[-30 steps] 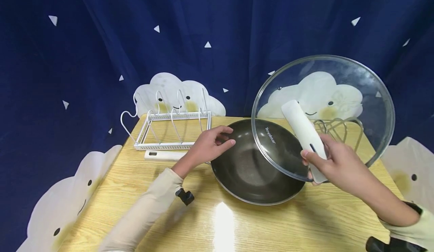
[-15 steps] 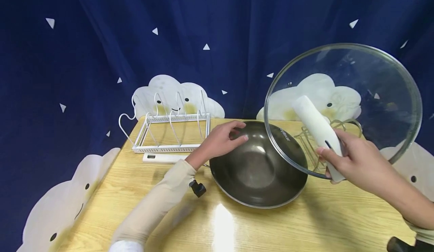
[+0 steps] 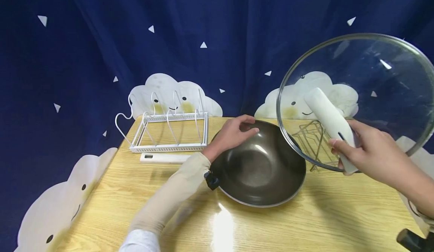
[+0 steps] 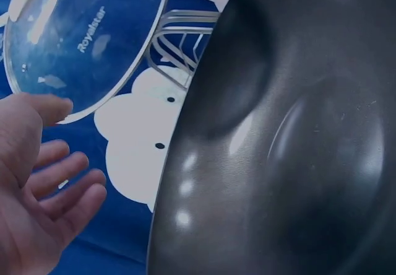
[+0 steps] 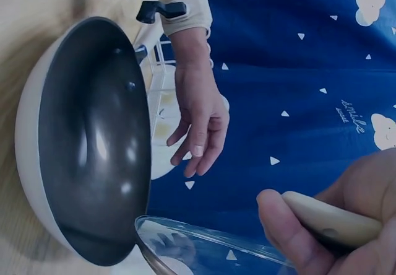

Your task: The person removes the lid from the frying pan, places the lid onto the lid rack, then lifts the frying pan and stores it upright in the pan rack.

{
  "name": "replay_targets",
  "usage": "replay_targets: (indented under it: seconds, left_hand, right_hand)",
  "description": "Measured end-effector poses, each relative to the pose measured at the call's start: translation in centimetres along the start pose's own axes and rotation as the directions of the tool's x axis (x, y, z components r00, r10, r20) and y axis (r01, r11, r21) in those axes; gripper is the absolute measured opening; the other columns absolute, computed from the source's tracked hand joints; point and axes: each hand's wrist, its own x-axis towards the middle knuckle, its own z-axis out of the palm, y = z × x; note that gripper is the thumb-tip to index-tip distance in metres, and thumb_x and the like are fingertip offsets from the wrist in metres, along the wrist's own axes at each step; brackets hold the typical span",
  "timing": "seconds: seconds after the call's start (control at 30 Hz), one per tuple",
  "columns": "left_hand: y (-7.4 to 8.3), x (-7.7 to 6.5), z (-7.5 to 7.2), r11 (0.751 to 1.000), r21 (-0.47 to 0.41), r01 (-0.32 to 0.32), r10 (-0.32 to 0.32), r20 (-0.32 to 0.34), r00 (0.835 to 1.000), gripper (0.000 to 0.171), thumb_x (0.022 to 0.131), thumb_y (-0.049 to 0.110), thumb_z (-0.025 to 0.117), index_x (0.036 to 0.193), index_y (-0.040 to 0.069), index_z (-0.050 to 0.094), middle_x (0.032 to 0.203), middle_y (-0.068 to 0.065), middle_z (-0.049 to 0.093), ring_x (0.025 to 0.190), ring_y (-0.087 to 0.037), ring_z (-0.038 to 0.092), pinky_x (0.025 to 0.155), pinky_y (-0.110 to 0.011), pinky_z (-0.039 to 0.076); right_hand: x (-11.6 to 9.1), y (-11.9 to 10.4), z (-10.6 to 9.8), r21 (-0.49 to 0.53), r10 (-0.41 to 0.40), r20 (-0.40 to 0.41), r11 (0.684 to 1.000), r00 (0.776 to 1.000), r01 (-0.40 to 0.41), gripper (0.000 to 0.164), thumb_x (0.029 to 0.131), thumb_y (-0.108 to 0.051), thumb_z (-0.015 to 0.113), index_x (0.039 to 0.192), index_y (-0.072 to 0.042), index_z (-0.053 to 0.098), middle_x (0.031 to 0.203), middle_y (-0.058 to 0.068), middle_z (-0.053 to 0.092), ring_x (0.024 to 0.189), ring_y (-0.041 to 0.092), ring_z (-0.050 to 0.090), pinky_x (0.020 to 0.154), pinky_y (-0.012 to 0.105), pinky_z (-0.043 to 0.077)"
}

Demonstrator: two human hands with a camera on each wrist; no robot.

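My right hand [image 3: 369,146] grips the long white handle [image 3: 327,112] of a round glass lid [image 3: 383,82], raised and tilted above the right side of the table. In the right wrist view the thumb and fingers close around that handle [image 5: 328,219]. A dark wok [image 3: 261,169] with a white handle [image 3: 166,158] pointing left stands on the table. My left hand [image 3: 234,134] hovers over the wok's far left rim with loosely bent fingers and holds nothing. In the left wrist view this hand [image 4: 43,182] is apart from the wok [image 4: 297,139], its fingers spread.
A white wire rack [image 3: 169,146] stands at the back left, behind the wok's handle. Another wire rack [image 3: 313,142] is at the back right, partly seen through the lid. A blue curtain [image 3: 203,18] hangs behind the wooden table [image 3: 271,229].
The right hand has carried the lid right and a little up, away from the wok. The left hand has moved right and slightly up, over the wok's far left part.
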Motion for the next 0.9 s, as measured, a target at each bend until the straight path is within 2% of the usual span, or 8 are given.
replay_targets:
  seconds: [0.17,0.37,0.5,0.63,0.77,0.9]
  left_hand:
    - [0.2,1.2,1.3,0.998,-0.008,-0.066,0.066,0.071,0.995,0.046,0.094,0.031,0.076,0.133,0.01,0.067,0.132,-0.003,0.069,0.114,-0.019,0.068,0.097,-0.022,0.051]
    - [0.6,2.5,2.4,0.996,-0.064,-0.06,0.066,0.098,0.993,0.046,0.094,0.03,0.075,0.134,0.01,0.067,0.133,-0.005,0.068,0.116,-0.025,0.068,0.1,-0.032,0.052]
    - [1.0,3.5,3.2,0.994,-0.1,-0.051,0.06,0.084,0.995,0.045,0.094,0.03,0.075,0.134,0.011,0.067,0.132,-0.004,0.069,0.112,-0.019,0.07,0.096,-0.025,0.053]
    - [1.2,4.5,4.3,0.988,-0.149,-0.05,0.058,0.053,0.997,0.043,0.094,0.027,0.076,0.133,0.011,0.068,0.131,-0.003,0.069,0.108,-0.013,0.071,0.094,-0.025,0.054]
    - [1.4,5.2,5.7,0.978,-0.206,-0.028,0.039,0.051,0.998,0.042,0.094,0.025,0.076,0.133,0.011,0.068,0.132,-0.002,0.069,0.108,-0.008,0.068,0.092,-0.023,0.054]
    - [1.5,6.4,7.0,0.969,-0.241,-0.047,0.055,0.029,0.998,0.043,0.094,0.023,0.076,0.134,0.009,0.067,0.132,-0.002,0.069,0.109,-0.011,0.068,0.09,-0.02,0.054]
  right_hand:
    - [-0.1,0.4,-0.9,-0.031,0.025,0.006,0.999,1.0,-0.024,0.058,0.104,-0.028,0.061,0.137,0.015,0.04,0.088,0.023,0.072,0.059,0.022,0.066,0.046,0.036,0.049]
    - [-0.2,1.1,-1.9,-0.083,0.013,-0.013,0.996,1.0,-0.014,0.056,0.104,-0.028,0.063,0.134,0.014,0.043,0.084,0.017,0.073,0.057,0.02,0.065,0.045,0.034,0.047]
    - [-0.2,1.3,-2.5,-0.116,0.018,-0.025,0.993,1.0,-0.021,0.056,0.103,-0.024,0.064,0.132,0.018,0.041,0.081,0.019,0.071,0.054,0.02,0.063,0.044,0.035,0.047]
    - [-0.1,1.4,-3.0,-0.149,0.018,-0.063,0.988,0.998,-0.027,0.054,0.102,-0.02,0.065,0.129,0.02,0.041,0.077,0.02,0.069,0.052,0.019,0.061,0.045,0.038,0.047]
    - [-0.1,1.8,-3.4,-0.151,0.004,-0.11,0.988,0.994,-0.021,0.051,0.101,-0.019,0.067,0.125,0.02,0.044,0.074,0.019,0.067,0.049,0.019,0.059,0.044,0.037,0.046]
    - [0.2,2.3,-3.8,-0.127,-0.003,-0.136,0.992,0.991,-0.015,0.046,0.1,-0.014,0.067,0.123,0.02,0.045,0.073,0.019,0.065,0.047,0.02,0.058,0.042,0.035,0.045]
